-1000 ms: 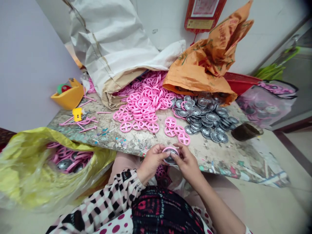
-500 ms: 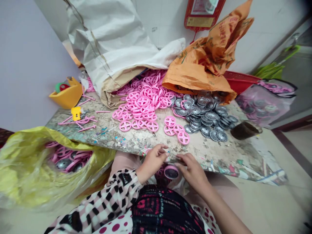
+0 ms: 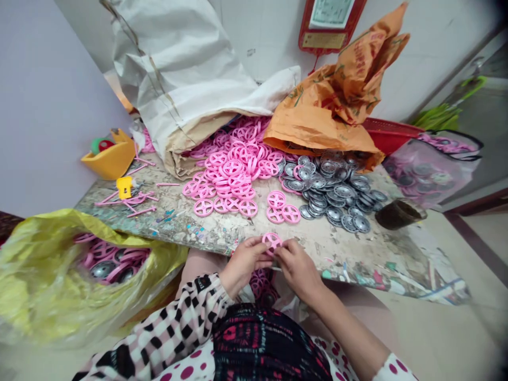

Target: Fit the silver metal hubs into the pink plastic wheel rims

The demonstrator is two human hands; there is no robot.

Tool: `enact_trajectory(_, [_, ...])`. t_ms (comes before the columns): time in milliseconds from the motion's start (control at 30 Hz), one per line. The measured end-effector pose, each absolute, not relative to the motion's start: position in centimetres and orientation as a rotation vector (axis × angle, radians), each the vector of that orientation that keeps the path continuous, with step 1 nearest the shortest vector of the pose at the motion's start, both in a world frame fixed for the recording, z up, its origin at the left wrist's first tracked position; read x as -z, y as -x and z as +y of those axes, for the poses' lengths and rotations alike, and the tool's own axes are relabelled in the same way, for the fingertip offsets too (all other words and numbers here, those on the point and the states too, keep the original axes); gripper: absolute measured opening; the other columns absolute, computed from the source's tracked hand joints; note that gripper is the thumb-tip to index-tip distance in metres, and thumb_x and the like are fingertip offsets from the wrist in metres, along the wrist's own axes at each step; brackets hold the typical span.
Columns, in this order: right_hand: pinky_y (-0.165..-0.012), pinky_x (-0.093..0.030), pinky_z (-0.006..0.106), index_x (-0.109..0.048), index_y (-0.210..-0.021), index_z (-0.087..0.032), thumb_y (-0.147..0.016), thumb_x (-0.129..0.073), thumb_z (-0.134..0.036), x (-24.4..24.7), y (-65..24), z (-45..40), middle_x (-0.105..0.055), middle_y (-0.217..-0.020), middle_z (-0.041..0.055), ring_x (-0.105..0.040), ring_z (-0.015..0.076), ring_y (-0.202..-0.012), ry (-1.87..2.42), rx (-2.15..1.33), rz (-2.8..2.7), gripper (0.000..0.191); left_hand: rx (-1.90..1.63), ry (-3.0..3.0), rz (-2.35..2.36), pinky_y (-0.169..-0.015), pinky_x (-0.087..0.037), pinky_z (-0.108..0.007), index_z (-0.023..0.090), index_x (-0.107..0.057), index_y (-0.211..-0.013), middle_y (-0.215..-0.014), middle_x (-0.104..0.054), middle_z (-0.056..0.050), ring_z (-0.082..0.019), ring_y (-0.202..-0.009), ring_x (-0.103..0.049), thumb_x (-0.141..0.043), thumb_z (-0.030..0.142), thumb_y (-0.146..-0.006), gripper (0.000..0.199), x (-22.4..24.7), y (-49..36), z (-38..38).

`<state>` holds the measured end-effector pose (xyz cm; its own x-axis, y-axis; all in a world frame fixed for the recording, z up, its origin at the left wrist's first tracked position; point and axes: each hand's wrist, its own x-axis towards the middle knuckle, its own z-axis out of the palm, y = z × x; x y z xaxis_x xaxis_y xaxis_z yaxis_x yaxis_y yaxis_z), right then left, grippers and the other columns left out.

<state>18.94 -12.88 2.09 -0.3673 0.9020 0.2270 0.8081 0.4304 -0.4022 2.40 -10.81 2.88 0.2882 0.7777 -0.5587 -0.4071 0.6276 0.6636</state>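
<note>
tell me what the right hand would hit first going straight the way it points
The pink wheel, right at the fingertips of the right hand; beyond it, probably the left hand, though depth is hard to judge.

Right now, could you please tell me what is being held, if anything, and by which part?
A pink spoked wheel, held by its rim between the left hand and right hand.

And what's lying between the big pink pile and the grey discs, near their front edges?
In the head view, three loose pink wheels lie between the pink pile and the grey discs at the front; farther back, the piles meet.
</note>
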Motion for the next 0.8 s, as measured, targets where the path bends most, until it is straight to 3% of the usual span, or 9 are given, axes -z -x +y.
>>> enact_trajectory(167, [-0.086,-0.043,0.039,-0.064,-0.106,-0.016,-0.094,-0.038,-0.026,-2.2,-22.0,-9.9,-0.056,-0.098,0.0129,-0.051,0.0248,-0.095,1.698,-0.116,-2.050,0.030,-0.809,-0.350,1.030,-0.061,-0.055,-0.026,0.011,-0.057,-0.091,-0.077,-0.068,-0.008,-0.016,-0.062,-0.066,-0.063,0.011,-0.073,0.019,-2.3,-2.5,-10.4])
enact_trajectory(267, [-0.083,-0.041,0.042,-0.064,-0.111,-0.013,-0.092,-0.040,-0.024,-1.7,-24.5,-6.8,-0.055,-0.098,0.0165,-0.050,0.0287,-0.095,2.015,0.091,-1.977,0.033,-0.797,-0.338,1.002,-0.062,-0.056,-0.027,0.012,-0.057,-0.092,-0.079,-0.069,-0.010,-0.017,-0.064,-0.067,-0.064,0.013,-0.074,0.019,-2.1,-2.4,-10.4])
enact_trajectory(400, [-0.076,-0.040,0.038,-0.065,-0.109,-0.016,-0.091,-0.042,-0.024,-1.3,-25.6,-5.3,-0.053,-0.092,0.0149,-0.050,0.0274,-0.088,2.136,0.239,-2.027,0.030,-0.788,-0.338,0.979,-0.064,-0.056,-0.029,0.012,-0.057,-0.093,-0.082,-0.070,-0.011,-0.017,-0.065,-0.068,-0.066,0.014,-0.075,0.020,-1.9,-2.0,-10.4])
enact_trajectory(667, [-0.080,-0.039,0.036,-0.065,-0.089,-0.016,-0.092,-0.045,-0.037,-1.1,-27.5,-9.6,-0.053,-0.087,0.0110,-0.050,0.0242,-0.087,2.027,0.079,-2.101,0.030,-0.771,-0.333,0.943,-0.064,-0.056,-0.028,0.012,-0.056,-0.095,-0.082,-0.069,-0.009,-0.016,-0.064,-0.067,-0.064,0.015,-0.078,0.019,-1.8,-1.9,-10.3])
enact_trajectory(800, [-0.083,-0.041,0.036,-0.062,-0.108,-0.013,-0.084,-0.055,-0.039,-1.1,-28.3,-9.8,-0.055,-0.097,0.0112,-0.052,0.0249,-0.092,2.011,-0.055,-1.913,0.036,-0.783,-0.345,0.946,-0.062,-0.056,-0.027,0.011,-0.057,-0.098,-0.083,-0.069,-0.009,-0.015,-0.062,-0.066,-0.064,0.014,-0.078,0.021,-1.9,-2.1,-10.4])
